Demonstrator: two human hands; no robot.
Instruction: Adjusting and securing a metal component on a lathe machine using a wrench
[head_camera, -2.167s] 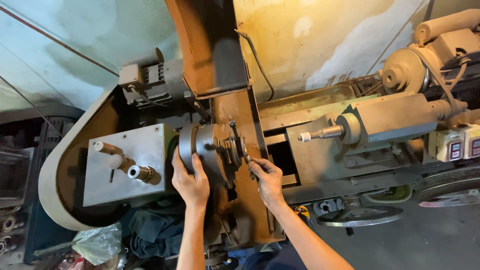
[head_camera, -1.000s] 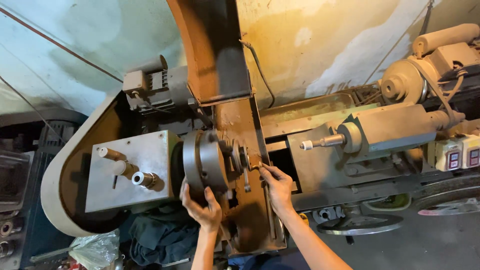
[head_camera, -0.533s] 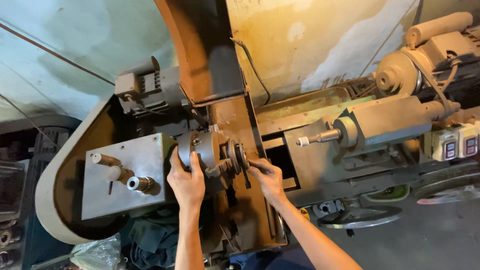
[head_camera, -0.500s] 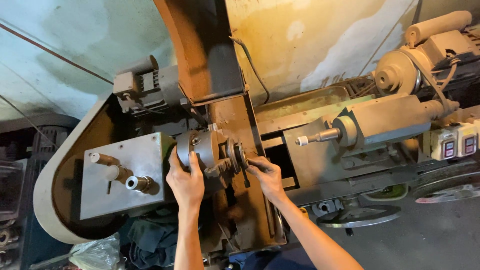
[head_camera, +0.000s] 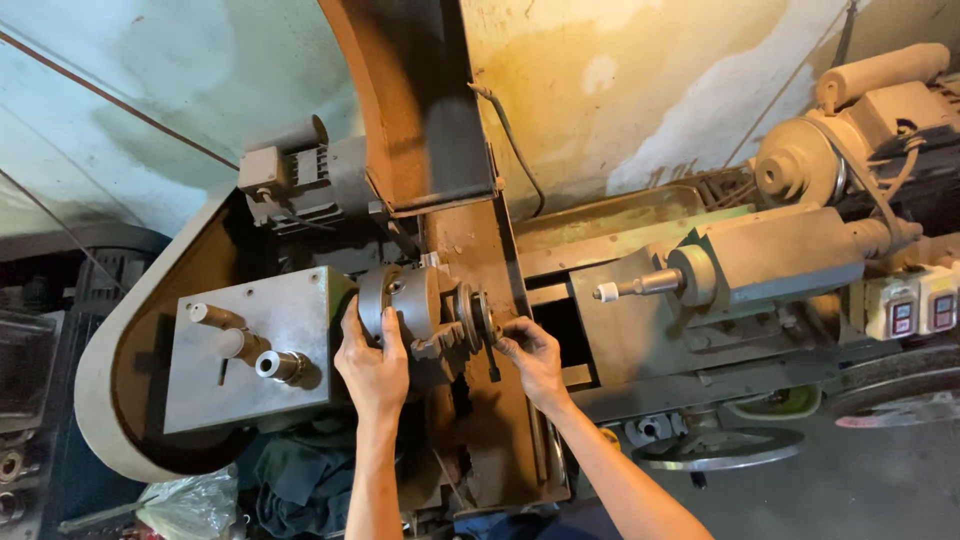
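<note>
In the head view, a grey, round steel lathe chuck (head_camera: 400, 305) sits at the middle of an old green-grey metal lathe (head_camera: 620, 330), just right of the flat grey headstock plate (head_camera: 250, 345) with its stubby levers. The chuck body is dull and oily, with stepped jaws projecting to the right, and a dark ring-shaped metal workpiece (head_camera: 472, 315) sits against those jaws. The left hand (head_camera: 372, 365) lies over the lower front of the chuck, palm flat on it and fingers curled up around its rim, so it is closed on the chuck. The right hand (head_camera: 530, 355) is just right of the ring, fingertips pinched together at its edge; whether they grip the ring or a small tool there cannot be told. A rust-brown metal guard (head_camera: 430, 110) rises behind the chuck, and the grey tailstock with its pointed centre (head_camera: 740, 265) stands well apart to the right. Compared with half a second earlier, both hands keep the same places on chuck and ring; only the camera has shifted slightly.
</note>
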